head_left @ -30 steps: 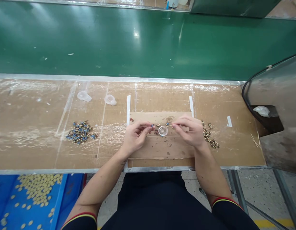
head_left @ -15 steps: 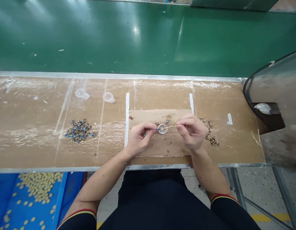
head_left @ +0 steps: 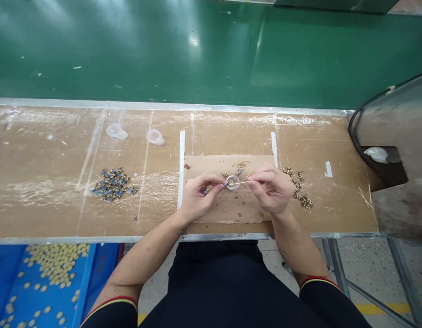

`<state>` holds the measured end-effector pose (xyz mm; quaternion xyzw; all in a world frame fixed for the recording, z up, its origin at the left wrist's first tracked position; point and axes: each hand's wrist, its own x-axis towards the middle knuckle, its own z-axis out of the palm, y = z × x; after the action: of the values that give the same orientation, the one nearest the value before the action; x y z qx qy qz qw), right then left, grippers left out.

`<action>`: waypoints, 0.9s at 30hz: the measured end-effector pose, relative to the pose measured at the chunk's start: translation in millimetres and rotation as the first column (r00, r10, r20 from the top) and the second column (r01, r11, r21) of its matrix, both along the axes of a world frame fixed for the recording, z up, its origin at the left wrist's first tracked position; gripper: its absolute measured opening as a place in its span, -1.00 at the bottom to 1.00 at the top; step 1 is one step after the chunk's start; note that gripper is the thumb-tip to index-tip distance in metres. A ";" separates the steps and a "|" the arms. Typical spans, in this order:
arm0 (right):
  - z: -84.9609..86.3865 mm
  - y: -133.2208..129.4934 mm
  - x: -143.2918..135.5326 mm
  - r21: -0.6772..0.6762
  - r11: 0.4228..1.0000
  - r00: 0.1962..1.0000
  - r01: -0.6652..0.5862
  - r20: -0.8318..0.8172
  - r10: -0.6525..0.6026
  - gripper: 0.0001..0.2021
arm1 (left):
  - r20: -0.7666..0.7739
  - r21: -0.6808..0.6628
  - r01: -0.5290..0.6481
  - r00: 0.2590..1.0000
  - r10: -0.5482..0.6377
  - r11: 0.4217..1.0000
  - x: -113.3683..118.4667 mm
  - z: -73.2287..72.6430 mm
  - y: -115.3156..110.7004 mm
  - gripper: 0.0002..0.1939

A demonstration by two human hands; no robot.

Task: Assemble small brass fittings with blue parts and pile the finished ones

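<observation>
My left hand (head_left: 201,196) pinches a small blue-tipped metal piece (head_left: 226,184) at the left rim of a small clear cup (head_left: 233,182). My right hand (head_left: 272,187) is closed on a thin wooden stick (head_left: 243,182), which reaches left across the cup toward the blue piece. Whether the stick's tip touches the piece is too small to tell. Both hands are over a stained brown sheet (head_left: 227,212). Another blue-tipped piece (head_left: 238,172) lies just beyond the cup, and a second stick (head_left: 251,172) is beside my right fingertips.
Blue and brass pieces (head_left: 111,184) are heaped at the left, brass ones (head_left: 305,201) at the right. Two translucent cups (head_left: 117,132) (head_left: 155,137) lie back left. Loose sticks (head_left: 366,198) are near a metal housing (head_left: 402,209). A blue tray (head_left: 36,269) holds yellowish discs.
My right hand has moved slightly left with the stick, bringing its end close to the blue piece. My left hand stays almost where it was.
</observation>
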<state>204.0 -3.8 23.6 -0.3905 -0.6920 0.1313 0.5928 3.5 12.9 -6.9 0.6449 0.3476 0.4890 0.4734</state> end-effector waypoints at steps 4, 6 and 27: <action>1.3 0.5 0.3 0.014 1.000 1.000 0.016 0.019 -0.016 -0.93 | -0.002 0.011 -0.001 1.000 0.001 1.000 0.0 0.7 0.1 -0.91; 1.6 0.7 0.4 0.017 1.000 0.999 0.017 0.027 -0.017 -0.94 | -0.011 0.016 0.000 1.000 0.001 1.000 0.1 1.4 0.4 -0.91; 1.9 -0.8 1.4 0.026 0.999 0.999 0.038 0.035 -0.039 -0.92 | -0.012 -0.017 0.000 1.000 0.000 1.000 0.2 0.2 0.2 -0.89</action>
<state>205.4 -4.6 25.4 -0.3985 -0.6964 0.1039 0.5877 3.7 13.1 -6.7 0.6440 0.3545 0.4821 0.4767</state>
